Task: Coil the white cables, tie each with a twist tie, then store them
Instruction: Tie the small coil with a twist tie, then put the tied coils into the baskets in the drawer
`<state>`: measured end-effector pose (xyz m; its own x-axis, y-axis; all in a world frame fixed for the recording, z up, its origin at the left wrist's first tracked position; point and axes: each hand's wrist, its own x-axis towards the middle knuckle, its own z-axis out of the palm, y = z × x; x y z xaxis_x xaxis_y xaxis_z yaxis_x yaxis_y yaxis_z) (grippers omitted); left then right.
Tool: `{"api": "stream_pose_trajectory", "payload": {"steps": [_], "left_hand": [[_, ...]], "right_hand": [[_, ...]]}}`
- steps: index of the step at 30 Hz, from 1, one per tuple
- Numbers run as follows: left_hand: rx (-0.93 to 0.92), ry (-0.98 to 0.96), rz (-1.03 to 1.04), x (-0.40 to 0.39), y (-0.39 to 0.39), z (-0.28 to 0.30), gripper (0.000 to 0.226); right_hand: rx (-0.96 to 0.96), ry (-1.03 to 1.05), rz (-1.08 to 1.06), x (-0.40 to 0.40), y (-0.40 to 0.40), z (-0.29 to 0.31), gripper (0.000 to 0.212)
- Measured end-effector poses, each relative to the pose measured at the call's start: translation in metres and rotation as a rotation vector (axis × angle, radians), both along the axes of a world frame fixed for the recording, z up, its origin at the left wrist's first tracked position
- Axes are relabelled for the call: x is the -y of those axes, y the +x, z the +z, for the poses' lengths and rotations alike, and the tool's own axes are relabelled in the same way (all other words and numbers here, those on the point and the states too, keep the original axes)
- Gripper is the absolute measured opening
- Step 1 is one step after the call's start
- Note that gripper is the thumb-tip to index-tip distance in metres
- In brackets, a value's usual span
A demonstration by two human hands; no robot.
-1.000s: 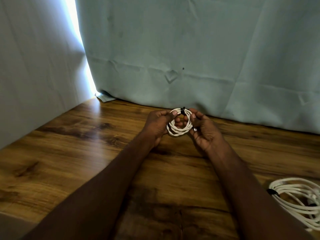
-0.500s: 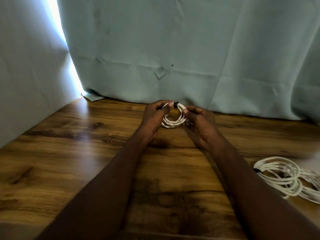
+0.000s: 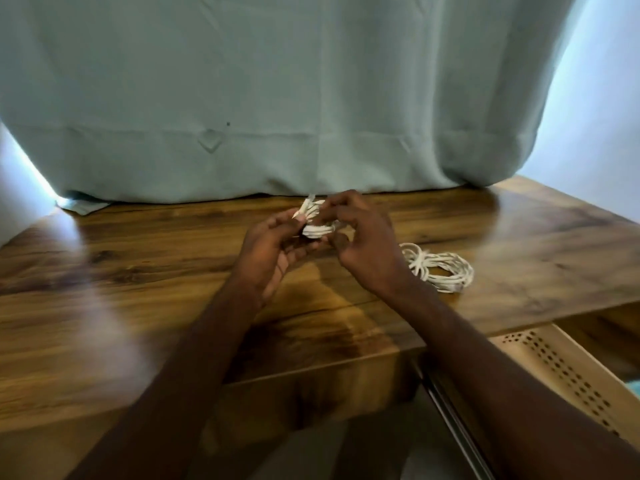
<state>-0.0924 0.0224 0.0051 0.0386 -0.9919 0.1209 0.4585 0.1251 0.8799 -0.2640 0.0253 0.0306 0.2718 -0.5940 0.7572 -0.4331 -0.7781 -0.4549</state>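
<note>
At frame centre, above the wooden table (image 3: 138,306), the left hand (image 3: 273,251) and right hand (image 3: 367,244) are pinching a small coiled white cable (image 3: 313,220); gripping the loops firmly should be keeping them from springing apart.

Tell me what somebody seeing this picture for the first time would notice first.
Probably the two hands, left hand and right hand, meeting over the middle of the wooden table and both holding a small coiled white cable just above it. Next, a second white cable bundle lying on the table to the right of the hands. Behind everything, a pale green curtain fills the background.
</note>
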Motion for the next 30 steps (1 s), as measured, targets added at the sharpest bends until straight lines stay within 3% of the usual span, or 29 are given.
{"api": "stream_pose_trajectory", "payload": {"steps": [3, 6, 9, 12, 17, 22, 27, 30], "left_hand": [[-0.102, 0.013, -0.028, -0.014, -0.014, -0.007, 0.041], [-0.139, 0.037, -0.003, -0.026, -0.021, -0.009, 0.044], [-0.098, 0.062, 0.008, -0.037, -0.030, -0.008, 0.045], [-0.005, 0.067, 0.014, -0.041, -0.035, -0.005, 0.042], [0.130, 0.093, 0.068, -0.045, -0.035, -0.018, 0.041], [0.183, 0.110, 0.196, -0.047, -0.041, -0.021, 0.034], [0.302, 0.106, 0.253, -0.044, -0.047, -0.025, 0.033], [0.243, 0.123, 0.270, -0.040, -0.045, -0.025, 0.027]], "right_hand": [[-0.075, -0.015, -0.017, -0.017, -0.038, -0.002, 0.029], [-0.001, 0.063, -0.340, -0.019, -0.086, 0.009, 0.016], [-0.207, 0.347, -0.593, 0.000, -0.119, 0.016, 0.025], [-0.350, 0.569, -0.507, 0.019, -0.118, 0.009, 0.034], [-0.624, 0.579, -0.506, 0.053, -0.097, -0.002, 0.041], [-0.863, 0.582, -0.301, 0.070, -0.077, 0.011, 0.025], [-0.896, 0.582, -0.206, 0.079, -0.067, 0.011, 0.023], [-0.766, 0.574, -0.191, 0.079, -0.065, 0.011, 0.024]]}}
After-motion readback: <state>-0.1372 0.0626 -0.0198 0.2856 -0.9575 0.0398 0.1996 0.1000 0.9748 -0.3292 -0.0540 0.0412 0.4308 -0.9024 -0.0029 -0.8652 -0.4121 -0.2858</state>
